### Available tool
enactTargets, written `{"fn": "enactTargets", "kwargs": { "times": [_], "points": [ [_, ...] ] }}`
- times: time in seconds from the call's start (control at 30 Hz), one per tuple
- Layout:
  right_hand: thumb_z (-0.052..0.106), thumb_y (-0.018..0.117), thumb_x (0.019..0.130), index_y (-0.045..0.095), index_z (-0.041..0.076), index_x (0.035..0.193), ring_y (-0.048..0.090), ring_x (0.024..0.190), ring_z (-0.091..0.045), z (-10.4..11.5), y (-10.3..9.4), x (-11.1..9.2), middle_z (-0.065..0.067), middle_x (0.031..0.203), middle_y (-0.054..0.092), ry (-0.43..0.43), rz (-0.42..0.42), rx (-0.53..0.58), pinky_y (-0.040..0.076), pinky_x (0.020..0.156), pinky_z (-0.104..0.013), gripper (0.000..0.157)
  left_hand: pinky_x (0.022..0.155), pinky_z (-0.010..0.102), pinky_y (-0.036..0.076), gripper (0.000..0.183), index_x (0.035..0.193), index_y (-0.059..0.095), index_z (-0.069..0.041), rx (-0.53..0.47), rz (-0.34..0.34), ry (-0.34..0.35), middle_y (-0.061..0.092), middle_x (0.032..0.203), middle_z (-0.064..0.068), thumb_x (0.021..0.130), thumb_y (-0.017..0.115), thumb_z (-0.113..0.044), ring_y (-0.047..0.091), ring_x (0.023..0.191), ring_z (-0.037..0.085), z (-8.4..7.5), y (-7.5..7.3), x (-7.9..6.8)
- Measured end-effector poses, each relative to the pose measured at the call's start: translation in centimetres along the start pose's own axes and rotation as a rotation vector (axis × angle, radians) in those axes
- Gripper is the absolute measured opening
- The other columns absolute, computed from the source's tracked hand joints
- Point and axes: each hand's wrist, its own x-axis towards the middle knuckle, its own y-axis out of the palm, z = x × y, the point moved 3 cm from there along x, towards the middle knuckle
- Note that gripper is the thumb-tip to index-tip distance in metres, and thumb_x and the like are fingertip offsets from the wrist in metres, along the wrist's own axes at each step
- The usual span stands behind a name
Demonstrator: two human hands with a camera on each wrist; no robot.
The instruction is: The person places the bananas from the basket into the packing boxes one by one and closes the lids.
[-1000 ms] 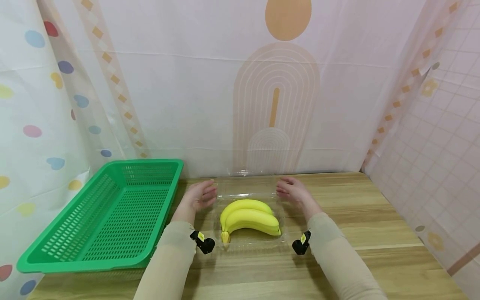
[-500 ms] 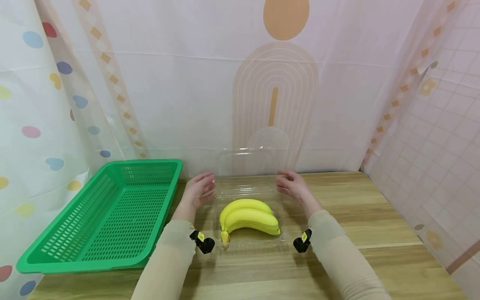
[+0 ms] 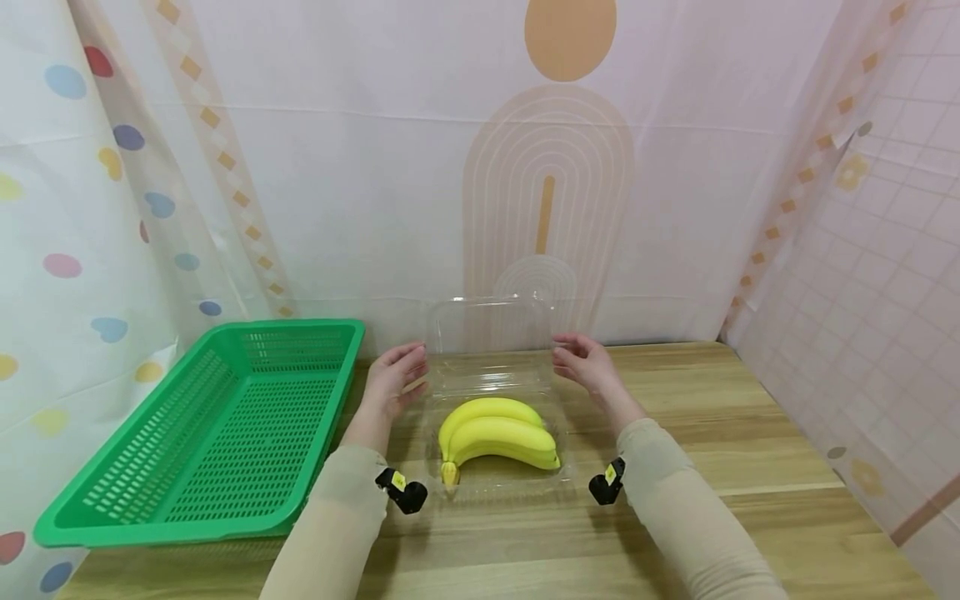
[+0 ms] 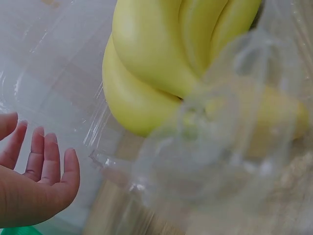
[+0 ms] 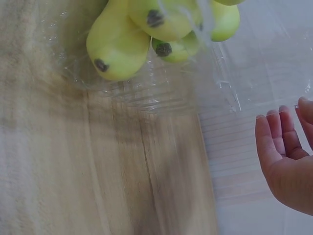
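A clear plastic clamshell box lies on the wooden table. Inside its base is a bunch of yellow bananas, stem end at the front left. The box's transparent lid stands raised at the back, against the curtain. My left hand holds the lid's left edge with thumb and fingertips; in the left wrist view its other fingers are loosely bent. On the opposite edge, my right hand pinches the lid between thumb and fingertips, as the right wrist view shows close up.
A green perforated plastic basket stands on the left of the table. Patterned white curtains hang behind and on both sides. Wood surface extends to the right of the right arm.
The lid's top edge has risen in view, and more of the lid now shows. Both hands have shifted slightly upward along its sides. The bananas and basket have stayed put.
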Motion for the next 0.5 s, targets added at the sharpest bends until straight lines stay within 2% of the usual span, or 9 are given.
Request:
{"fn": "enactTargets", "kwargs": {
  "times": [0.23,0.5],
  "points": [
    [-0.002,0.054,0.100,0.048,-0.015,0.130,0.060,0.086,-0.009,0.3,0.0,-0.5,-0.005,0.099,0.058,-0.054,-0.003,-0.002,0.056,0.084,-0.029,0.034,0.098,0.049,0.048,0.024,0.117,0.059,-0.004,0.067,-0.014,0.070,0.062,0.096,-0.003,0.098,0.065,-0.018,0.062,0.102,0.023,0.1,0.1,-0.5],
    [-0.009,0.057,0.095,0.050,-0.014,0.112,0.060,0.082,-0.010,0.1,-0.2,-0.9,-0.006,0.094,0.056,-0.132,0.016,0.017,0.056,0.078,-0.025,0.019,0.094,0.050,0.051,0.016,0.111,0.059,-0.002,0.135,-0.022,0.159,0.057,0.100,0.004,0.097,0.064,-0.008,0.062,0.094,0.019,0.0,0.0,-1.2]
  ]
}}
